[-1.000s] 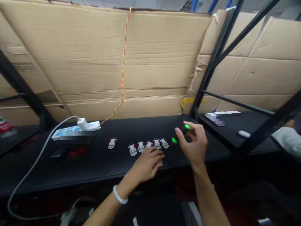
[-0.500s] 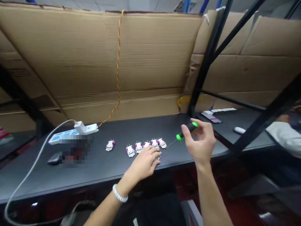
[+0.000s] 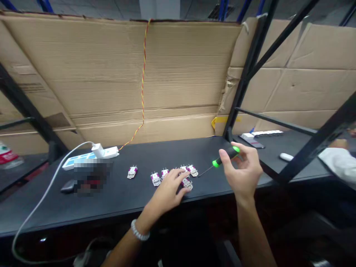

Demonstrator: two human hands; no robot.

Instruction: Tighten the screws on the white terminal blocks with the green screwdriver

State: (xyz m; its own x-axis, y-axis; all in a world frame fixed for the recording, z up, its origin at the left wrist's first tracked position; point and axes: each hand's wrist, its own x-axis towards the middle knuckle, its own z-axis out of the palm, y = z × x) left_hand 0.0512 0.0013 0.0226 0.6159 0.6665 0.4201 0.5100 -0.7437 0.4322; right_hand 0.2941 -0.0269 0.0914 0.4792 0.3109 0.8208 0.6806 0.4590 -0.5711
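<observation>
On the black desk (image 3: 119, 200), a screwdriver (image 3: 229, 152) is held clear of the near piece (image 3: 187, 183)

Right of the desk's middle, close to its near edge, the near piece lies by the left hand (image 3: 168, 189), the small white-and-magenta unit that seems to have the person's attention. The left thumb sits at its near edge and the other fingers arch loosely over its far side; whether they grip it or only rest against it, I cannot tell. The right hand (image 3: 244, 170) pinches the screwdriver's handle between thumb and fingers, the shaft slanting down to the left. The tip is apart from the near piece, near the row piece at the right end (image 3: 193, 170).

By my judgement the work is partway through a batch: one unit at hand, with like ones on the far side of the left hand, such as the row piece at the left end (image 3: 155, 178), and a lone piece (image 3: 132, 171) well apart to the left. Some are partly covered by the fingers. Which are done and which are left cannot be told, since screws and joints are too small to make out.

As for containers, a bottle (image 3: 10, 159) with a red label is at the far left; what it holds is unclear. The units lie straight on the desk top.
</observation>
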